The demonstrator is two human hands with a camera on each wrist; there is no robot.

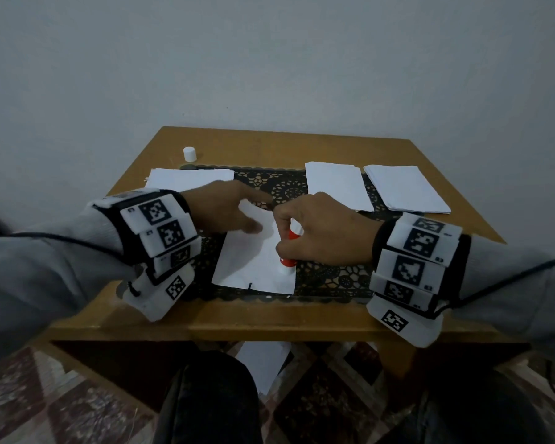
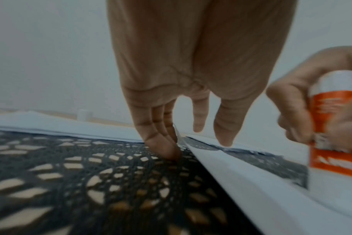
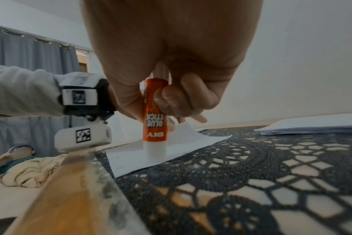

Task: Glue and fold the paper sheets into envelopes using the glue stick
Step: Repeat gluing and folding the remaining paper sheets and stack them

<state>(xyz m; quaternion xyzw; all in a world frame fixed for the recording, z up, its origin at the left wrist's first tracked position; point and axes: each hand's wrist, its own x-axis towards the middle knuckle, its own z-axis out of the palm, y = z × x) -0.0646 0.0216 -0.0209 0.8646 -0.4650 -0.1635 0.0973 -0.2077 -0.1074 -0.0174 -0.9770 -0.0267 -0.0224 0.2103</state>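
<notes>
We see the right hand (image 1: 321, 232) with its grip closed around the glue stick (image 3: 155, 111), fingers and thumb curled about the orange barrel, which stands upside down with its white end pressed onto the paper sheet (image 1: 247, 261). That sheet lies on the black lace mat (image 1: 327, 277) in the middle of the counter (image 1: 269, 325), and the glue stick touches it close to its near right corner. The left hand (image 1: 225, 209) has its grip loose, fingers mostly straight and spread, holding nothing; its fingertips (image 2: 171, 152) come down at the far left edge of the sheet, where a strip of paper looks lifted off the mat, though we cannot tell whether they press on the paper or on the mat beside it

Beyond the sheet to the left lies a stack of white paper (image 1: 189, 179), and behind that stack a small white cap (image 1: 189, 153) stands upright on the bare wood. Beyond the sheet to the right lie 2 more lots of paper: a single folded piece (image 1: 337, 184) partly on the mat, and a stack (image 1: 404, 190) further right. Under the counter, another white sheet (image 1: 263, 363) lies on the patterned floor between the person's knees
</notes>
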